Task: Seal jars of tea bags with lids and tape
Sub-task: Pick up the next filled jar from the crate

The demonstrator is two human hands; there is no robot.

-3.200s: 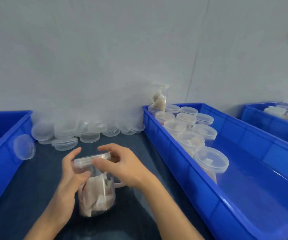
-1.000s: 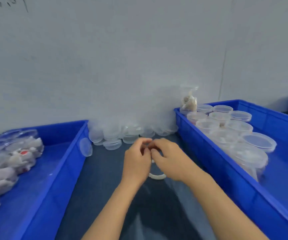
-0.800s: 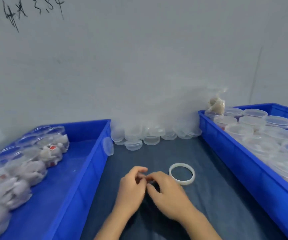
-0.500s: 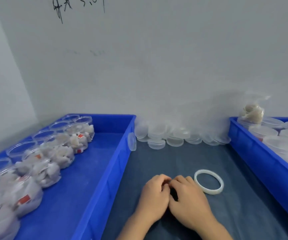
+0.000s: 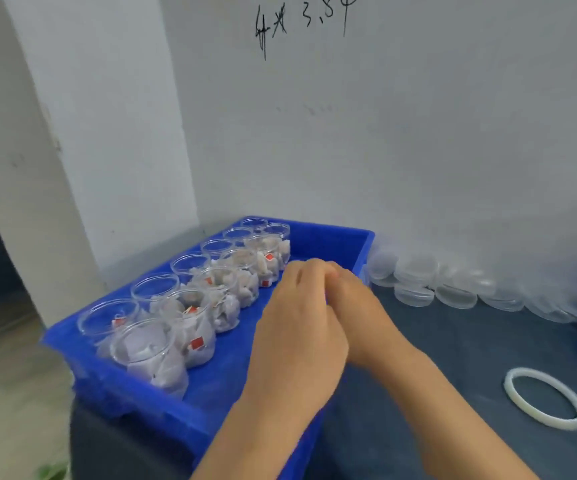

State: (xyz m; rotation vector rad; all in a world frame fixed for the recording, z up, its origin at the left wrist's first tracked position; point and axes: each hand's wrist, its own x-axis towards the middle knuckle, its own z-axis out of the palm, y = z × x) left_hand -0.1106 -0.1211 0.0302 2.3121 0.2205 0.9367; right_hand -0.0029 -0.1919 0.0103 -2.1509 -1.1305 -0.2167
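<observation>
Left hand (image 5: pixel 297 327), right hand (image 5: pixel 356 306): pressed together over bin (image 5: pixel 335 242); grip unclear. Risk: reaching in may topple open jars (image 5: pixel 190 317), spilling tea bags.

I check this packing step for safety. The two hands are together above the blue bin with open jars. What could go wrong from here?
1. The open jars stand close together without lids; a low reach by the left hand or right hand could tip one and spill tea bags.
2. The tape ring lies apart on the dark mat, easy to knock with a forearm.
3. The loose lids are piled against the wall and could slide.
</observation>
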